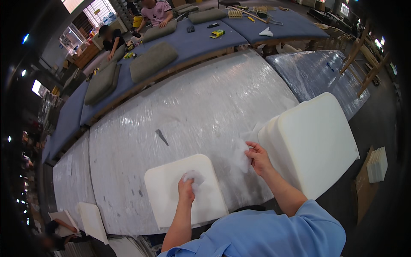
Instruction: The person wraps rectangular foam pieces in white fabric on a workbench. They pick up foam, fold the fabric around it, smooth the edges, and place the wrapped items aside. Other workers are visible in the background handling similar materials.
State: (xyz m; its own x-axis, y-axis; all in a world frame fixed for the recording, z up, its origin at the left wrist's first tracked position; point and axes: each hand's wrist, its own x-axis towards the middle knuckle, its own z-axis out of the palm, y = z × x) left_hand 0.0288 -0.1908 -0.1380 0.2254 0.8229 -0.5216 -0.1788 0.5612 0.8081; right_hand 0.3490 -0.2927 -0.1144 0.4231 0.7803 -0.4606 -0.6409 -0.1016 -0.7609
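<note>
1. Left hand [186, 190]: closed on a white fibre tuft [193, 176], pressed onto the flat foam pad [171, 201], near table edge [128, 231].
2. Right hand [258, 157]: pinching more wadding [240, 155] beside the foam stack [317, 141], right.
3. Step: probably padding the foam; next, spreading evenly.

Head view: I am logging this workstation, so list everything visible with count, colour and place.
Foam pad: one, cream, flat on the near table edge.
Foam stack: one, cream, right of it.
Fibre tuft: one, white, on the pad.
Fibre sheet: one, white, beside the stack.
Table: one, under clear plastic wrap.
Cushions: several, grey-green, far blue table.
People: two, far side.
Left hand: on the tuft.
Right hand: pinching the sheet.
</note>
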